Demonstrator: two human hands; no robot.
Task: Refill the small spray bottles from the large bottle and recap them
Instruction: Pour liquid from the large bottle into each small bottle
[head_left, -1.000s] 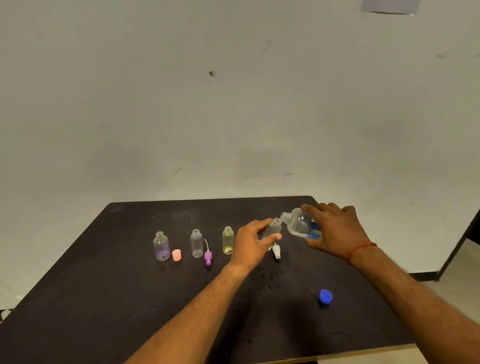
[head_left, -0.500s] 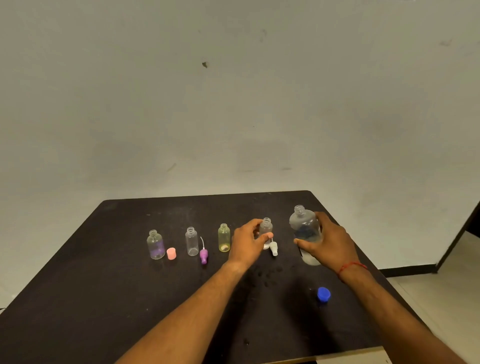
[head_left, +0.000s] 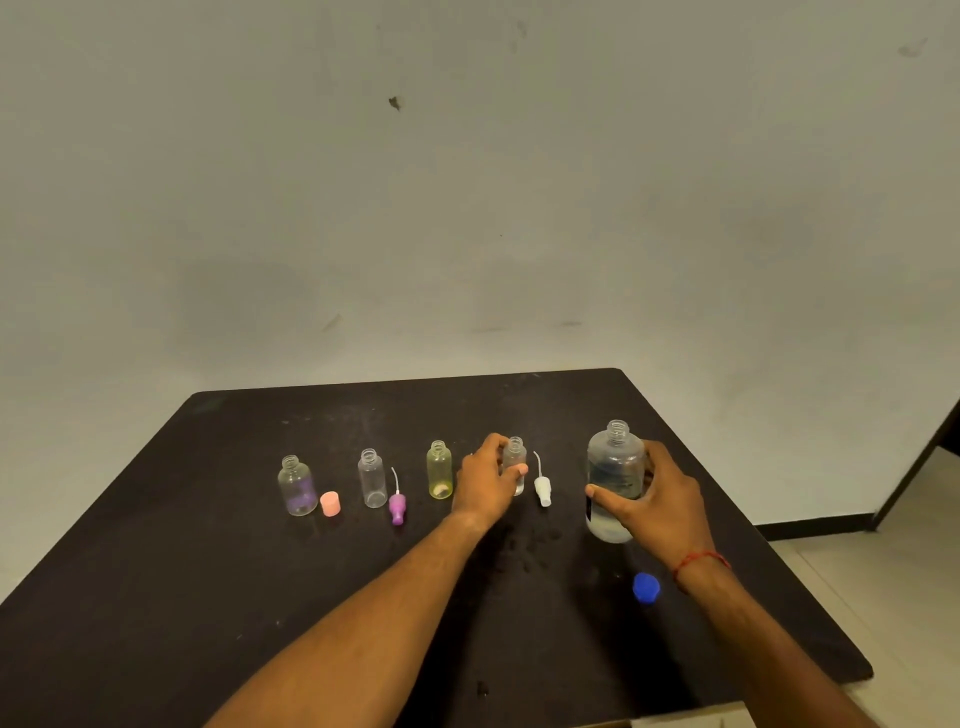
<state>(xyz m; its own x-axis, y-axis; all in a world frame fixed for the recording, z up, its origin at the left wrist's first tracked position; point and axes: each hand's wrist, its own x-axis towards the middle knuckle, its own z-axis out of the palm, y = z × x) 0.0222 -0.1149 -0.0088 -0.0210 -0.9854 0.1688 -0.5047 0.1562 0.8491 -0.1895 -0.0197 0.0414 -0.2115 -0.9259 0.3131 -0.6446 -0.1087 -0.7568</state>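
"While the large bottle (head_left: 613, 467) stands upright on the table (head_left: 208, 597), my right hand (head_left: 657, 499) wraps round its belly, fingers curled behind and thumb across the front, so it cannot tip with its neck open."

"And your left?"

"My left hand (head_left: 485, 486) pinches the small clear bottle (head_left: 515, 457) between thumb and fingers. It is upright on the table, just beside its white spray top (head_left: 543, 486), which lies ready for recapping."

"Why is the blue cap (head_left: 645, 588) down near you?"

"It lies apart from the row. I'd guess that is to leave the pouring side free. The yellow bottle (head_left: 439, 470), the other clear bottle (head_left: 372, 478) and the purple-tinted bottle (head_left: 297, 487) stand uncapped in a line to the left, with the purple spray top (head_left: 397, 508) and pink cap (head_left: 330, 504) between them — how full each is I cannot tell"
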